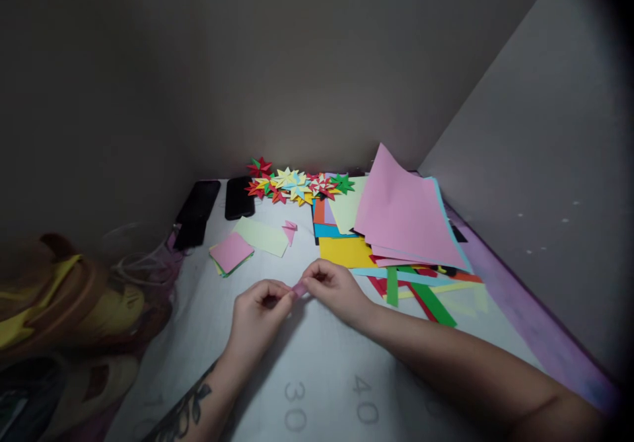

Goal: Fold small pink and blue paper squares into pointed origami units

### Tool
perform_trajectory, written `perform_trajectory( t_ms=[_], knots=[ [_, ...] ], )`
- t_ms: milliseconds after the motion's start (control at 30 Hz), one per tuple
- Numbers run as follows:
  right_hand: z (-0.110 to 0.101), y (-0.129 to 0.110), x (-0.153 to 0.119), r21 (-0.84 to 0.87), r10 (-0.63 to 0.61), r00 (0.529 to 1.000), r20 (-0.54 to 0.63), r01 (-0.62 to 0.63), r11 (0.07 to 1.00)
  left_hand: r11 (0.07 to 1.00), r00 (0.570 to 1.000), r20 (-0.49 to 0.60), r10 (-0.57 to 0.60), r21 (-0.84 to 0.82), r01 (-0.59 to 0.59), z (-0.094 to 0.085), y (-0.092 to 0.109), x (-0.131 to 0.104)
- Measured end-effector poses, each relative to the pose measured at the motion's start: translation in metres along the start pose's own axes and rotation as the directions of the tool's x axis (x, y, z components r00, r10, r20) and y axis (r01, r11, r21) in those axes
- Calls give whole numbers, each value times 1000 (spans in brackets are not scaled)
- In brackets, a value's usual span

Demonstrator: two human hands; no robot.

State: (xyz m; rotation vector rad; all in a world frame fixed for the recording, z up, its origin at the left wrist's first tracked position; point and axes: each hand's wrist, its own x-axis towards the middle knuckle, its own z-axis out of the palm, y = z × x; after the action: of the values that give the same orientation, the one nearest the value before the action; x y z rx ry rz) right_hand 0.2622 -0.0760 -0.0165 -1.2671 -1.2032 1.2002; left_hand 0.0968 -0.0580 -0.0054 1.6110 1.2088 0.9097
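Between both hands, above the white table sheet point(317, 363), is a small pink paper piece point(299, 289). My left hand point(260, 313) pinches its left end between thumb and fingers. On the other end, my right hand point(334, 289) has thumb and fingertips closed. The fingertips hide part of the paper, so its exact shape cannot be made out. Beyond my left hand lies a stack of small paper squares, pink on top point(232, 253). A pale green strip point(262, 236) and a small folded pink piece point(290, 232) lie behind it.
Folded paper stars point(292, 184) are piled at the back, beside two dark phones point(240, 199). Large pink sheets point(409, 214) lie over coloured paper at the back right, with loose green and red strips point(433, 304) in front. A brown bag-like item point(84, 296) is at left.
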Motion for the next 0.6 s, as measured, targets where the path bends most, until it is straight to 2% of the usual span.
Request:
perform_trajectory(
  t_ms=[200, 600],
  knots=[
    [-3, 0, 1, 13, 7, 998, -55, -6, 1000, 999, 999, -16, -38, 9, 38, -3, 0, 1],
    [-2, 1, 0, 28, 1, 998, -66, 1, 1000, 992, 994, -26, -106, -67, 104, -4, 2, 4]
  ],
)
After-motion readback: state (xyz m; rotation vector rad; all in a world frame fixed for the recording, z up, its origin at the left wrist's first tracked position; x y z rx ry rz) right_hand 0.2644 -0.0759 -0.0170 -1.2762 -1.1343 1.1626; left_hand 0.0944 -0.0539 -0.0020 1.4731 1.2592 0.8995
